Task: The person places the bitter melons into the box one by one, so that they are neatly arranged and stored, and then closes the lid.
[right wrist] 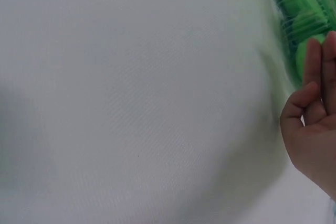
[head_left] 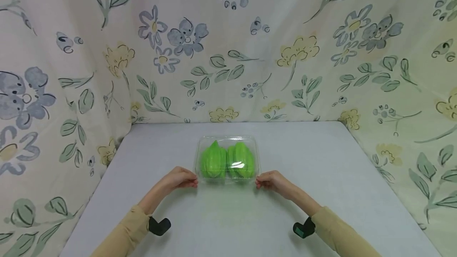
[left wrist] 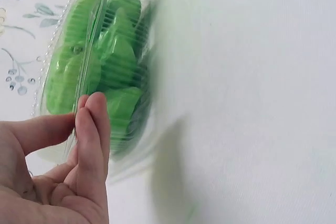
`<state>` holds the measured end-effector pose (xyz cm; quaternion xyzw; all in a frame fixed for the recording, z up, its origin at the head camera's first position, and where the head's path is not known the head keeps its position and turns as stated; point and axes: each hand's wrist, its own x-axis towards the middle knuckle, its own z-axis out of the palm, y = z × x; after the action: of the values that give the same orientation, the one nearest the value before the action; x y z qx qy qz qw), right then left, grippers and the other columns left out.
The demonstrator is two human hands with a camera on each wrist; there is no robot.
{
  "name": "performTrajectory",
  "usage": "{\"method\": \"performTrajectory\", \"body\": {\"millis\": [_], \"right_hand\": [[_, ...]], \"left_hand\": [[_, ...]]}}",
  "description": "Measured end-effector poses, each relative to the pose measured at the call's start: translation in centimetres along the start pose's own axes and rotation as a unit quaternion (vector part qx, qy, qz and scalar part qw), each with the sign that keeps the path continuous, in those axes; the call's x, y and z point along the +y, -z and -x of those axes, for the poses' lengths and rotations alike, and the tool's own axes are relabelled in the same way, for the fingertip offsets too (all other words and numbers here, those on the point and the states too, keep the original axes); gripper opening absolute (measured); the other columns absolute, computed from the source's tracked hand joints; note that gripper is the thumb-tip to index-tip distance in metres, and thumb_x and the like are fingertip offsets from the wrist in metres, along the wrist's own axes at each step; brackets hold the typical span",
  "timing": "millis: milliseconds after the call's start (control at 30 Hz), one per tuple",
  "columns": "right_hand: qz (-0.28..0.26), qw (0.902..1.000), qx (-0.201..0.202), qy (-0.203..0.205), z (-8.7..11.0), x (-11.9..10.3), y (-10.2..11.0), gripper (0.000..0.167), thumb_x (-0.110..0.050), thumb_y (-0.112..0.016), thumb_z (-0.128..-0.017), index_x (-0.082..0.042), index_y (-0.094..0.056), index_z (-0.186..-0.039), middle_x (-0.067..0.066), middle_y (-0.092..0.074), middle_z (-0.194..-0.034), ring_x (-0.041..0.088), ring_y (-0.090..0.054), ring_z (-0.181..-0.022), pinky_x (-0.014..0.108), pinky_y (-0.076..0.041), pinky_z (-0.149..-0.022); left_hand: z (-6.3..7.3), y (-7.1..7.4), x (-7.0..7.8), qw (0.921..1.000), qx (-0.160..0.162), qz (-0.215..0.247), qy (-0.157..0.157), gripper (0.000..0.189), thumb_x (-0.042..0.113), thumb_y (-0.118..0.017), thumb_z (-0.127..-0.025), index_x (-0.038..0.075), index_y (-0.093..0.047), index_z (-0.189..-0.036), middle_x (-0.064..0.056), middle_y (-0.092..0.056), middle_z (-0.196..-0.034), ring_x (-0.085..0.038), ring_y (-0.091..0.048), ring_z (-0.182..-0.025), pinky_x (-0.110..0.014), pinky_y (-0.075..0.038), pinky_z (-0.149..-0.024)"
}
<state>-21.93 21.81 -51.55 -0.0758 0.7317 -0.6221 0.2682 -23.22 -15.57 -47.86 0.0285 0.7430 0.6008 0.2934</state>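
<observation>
A clear plastic clamshell box (head_left: 226, 139) with its lid down sits on the table, its long side facing me. Inside lie two bright green, deeply ribbed fruits (head_left: 213, 161) that look like star fruit. My left hand (head_left: 182, 177) pinches the rim at the box's front left corner, thumb on one side and fingers on the other, as the left wrist view shows. At the front right corner my right hand (head_left: 273, 181) grips the rim. Only part of the right hand (right wrist: 315, 108) shows in the right wrist view, where its thumb is hidden.
The white table (head_left: 228, 221) stretches around the box on all sides. Behind it and along both sides hangs a flower-printed curtain (head_left: 228, 90). A black wrist device (head_left: 159, 226) is strapped on the left sleeve, and another black device (head_left: 304, 228) on the right one.
</observation>
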Motion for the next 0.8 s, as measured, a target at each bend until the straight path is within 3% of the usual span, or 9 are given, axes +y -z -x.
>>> {"method": "performTrajectory", "body": {"millis": [200, 600, 800], "right_hand": [[-0.004, 0.9999, 0.008, 0.01, -0.1, 0.1, 0.4, 0.039, -0.021, -0.057, -0.092, 0.017, -0.063, -0.098, -0.005, -0.068, -0.078, 0.01, -0.062, -0.081, 0.026, -0.05, -0.079], [-0.052, 0.9983, 0.001, -0.027, 0.2, 0.7, 0.7, 0.036, -0.026, -0.056, -0.095, 0.008, -0.065, -0.106, -0.002, -0.072, -0.088, 0.008, -0.067, -0.086, 0.023, -0.051, -0.076], [-0.041, 0.9985, -0.011, -0.034, 0.5, 0.8, 0.8, 0.046, -0.033, -0.052, -0.097, 0.009, -0.061, -0.115, 0.005, -0.071, -0.1, 0.012, -0.067, -0.093, 0.026, -0.052, -0.082]], "left_hand": [[-0.1, -0.4, -0.1, 0.9999, 0.005, -0.009, -0.01, 0.033, 0.007, -0.055, -0.092, -0.023, -0.059, -0.107, 0.002, -0.07, -0.074, -0.004, -0.067, -0.067, -0.019, -0.057, -0.069], [-0.3, 0.4, -0.2, 0.9986, -0.043, 0.031, -0.006, 0.041, 0.011, -0.054, -0.096, -0.022, -0.05, -0.12, -0.003, -0.072, -0.089, -0.006, -0.069, -0.08, -0.019, -0.056, -0.077], [0.1, 0.7, -0.8, 0.9976, -0.068, 0.001, -0.017, 0.05, 0.025, -0.05, -0.099, -0.016, -0.047, -0.127, -0.016, -0.067, -0.113, -0.016, -0.068, -0.097, -0.026, -0.055, -0.087]]}}
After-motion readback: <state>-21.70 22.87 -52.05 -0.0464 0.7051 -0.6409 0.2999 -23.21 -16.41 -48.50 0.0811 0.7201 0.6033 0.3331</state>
